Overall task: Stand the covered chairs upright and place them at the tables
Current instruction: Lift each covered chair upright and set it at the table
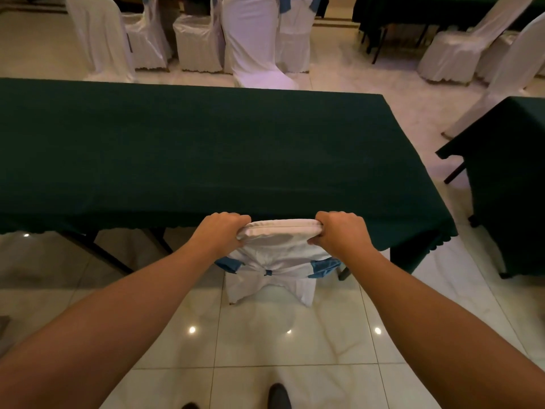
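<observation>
A chair in a white cover (274, 255) with a blue sash tied across its back stands upright at the near edge of a long table under a dark green cloth (188, 143). Its seat is hidden under the table. My left hand (219, 233) grips the left corner of the chair's top edge. My right hand (342, 231) grips the right corner. Both arms are stretched forward.
Several white-covered chairs (250, 39) stand beyond the table's far side. A second green-clothed table (510, 178) is at the right, with more covered chairs (460, 45) behind it. Glossy white floor tiles (283, 343) lie below me, and my shoes (278, 397) show at the bottom.
</observation>
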Action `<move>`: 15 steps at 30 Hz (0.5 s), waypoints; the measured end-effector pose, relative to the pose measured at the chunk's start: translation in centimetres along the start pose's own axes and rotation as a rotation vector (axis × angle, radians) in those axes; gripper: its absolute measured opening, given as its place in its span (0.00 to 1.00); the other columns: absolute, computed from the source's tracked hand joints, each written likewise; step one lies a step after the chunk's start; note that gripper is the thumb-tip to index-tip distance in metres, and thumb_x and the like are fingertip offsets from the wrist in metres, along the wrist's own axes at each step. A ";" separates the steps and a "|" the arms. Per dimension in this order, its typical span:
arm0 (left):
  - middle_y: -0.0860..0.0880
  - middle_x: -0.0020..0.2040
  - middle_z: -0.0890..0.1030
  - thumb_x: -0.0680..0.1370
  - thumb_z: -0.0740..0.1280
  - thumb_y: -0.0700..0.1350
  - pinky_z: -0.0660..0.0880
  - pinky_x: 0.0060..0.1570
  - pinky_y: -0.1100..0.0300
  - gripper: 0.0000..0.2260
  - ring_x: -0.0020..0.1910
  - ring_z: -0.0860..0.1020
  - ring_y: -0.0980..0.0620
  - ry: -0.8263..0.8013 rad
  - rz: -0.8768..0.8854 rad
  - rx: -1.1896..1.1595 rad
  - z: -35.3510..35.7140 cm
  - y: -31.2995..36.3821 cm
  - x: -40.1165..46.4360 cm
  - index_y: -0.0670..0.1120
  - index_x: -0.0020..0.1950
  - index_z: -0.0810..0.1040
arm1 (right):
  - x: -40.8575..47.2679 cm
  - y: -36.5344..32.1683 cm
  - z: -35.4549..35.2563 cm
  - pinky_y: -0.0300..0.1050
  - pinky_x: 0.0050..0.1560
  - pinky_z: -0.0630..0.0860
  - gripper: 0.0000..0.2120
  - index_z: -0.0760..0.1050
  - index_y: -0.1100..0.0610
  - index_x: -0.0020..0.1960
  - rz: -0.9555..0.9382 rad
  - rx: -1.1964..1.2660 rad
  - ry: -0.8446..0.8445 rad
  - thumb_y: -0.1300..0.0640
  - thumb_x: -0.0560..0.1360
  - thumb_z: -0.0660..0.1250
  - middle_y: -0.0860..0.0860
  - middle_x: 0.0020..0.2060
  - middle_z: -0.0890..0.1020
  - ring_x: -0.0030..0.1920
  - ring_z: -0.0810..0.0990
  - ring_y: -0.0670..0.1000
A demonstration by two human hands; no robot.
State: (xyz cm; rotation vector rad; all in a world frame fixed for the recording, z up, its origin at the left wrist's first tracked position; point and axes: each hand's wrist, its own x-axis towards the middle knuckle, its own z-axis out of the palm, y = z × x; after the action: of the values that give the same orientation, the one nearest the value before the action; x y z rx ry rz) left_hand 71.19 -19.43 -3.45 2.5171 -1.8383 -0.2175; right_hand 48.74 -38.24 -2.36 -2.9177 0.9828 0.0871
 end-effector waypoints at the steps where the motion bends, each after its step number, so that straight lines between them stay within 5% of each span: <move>1: 0.56 0.38 0.73 0.73 0.73 0.50 0.73 0.35 0.57 0.11 0.34 0.72 0.56 0.008 0.001 -0.004 0.0 -0.5 0.2 0.55 0.46 0.71 | 0.5 -0.2 0.0 0.42 0.33 0.70 0.15 0.72 0.44 0.48 -0.003 -0.004 0.001 0.36 0.71 0.72 0.43 0.35 0.77 0.34 0.76 0.45; 15: 0.54 0.41 0.76 0.74 0.73 0.52 0.71 0.37 0.58 0.09 0.37 0.74 0.54 -0.006 -0.039 -0.042 1.9 -1.4 -1.1 0.55 0.48 0.74 | 0.1 -2.1 3.7 0.40 0.29 0.62 0.20 0.68 0.45 0.48 -0.023 -0.041 -0.009 0.37 0.69 0.75 0.44 0.35 0.75 0.31 0.72 0.46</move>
State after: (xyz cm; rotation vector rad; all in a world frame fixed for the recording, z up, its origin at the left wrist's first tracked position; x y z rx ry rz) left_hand 71.99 -17.78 -5.35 2.5292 -1.7682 -0.2613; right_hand 49.95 -36.36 -6.02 -2.9626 0.9569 0.1212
